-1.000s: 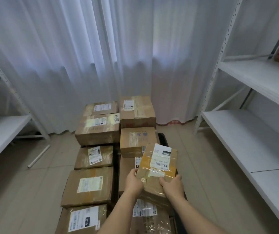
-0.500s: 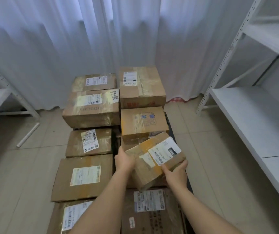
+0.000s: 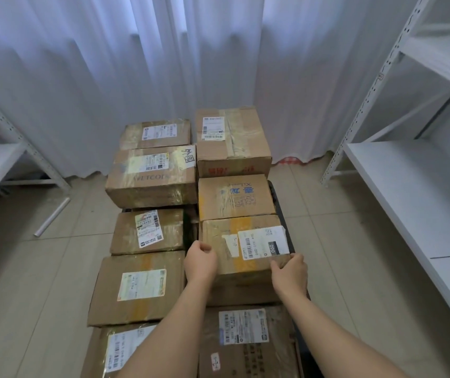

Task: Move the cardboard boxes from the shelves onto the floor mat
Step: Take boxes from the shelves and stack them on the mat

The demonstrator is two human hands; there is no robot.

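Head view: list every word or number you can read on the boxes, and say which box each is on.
"090": dark patch on the white label of the box between the hands.
"000 070 495": beside that label's barcode, an uncertain reading.
"VETCOR": printed on the taped box in the left column; first letters unclear.
Handwritten characters: white sticker on that box, unreadable.
All other shipping labels: too small or blurred.

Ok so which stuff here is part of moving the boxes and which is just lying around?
Part of the job:
- box held by left hand and right hand
- boxes already stacked
- dark mat under them
- shelves

Just lying about:
- white tube on the floor
- curtain
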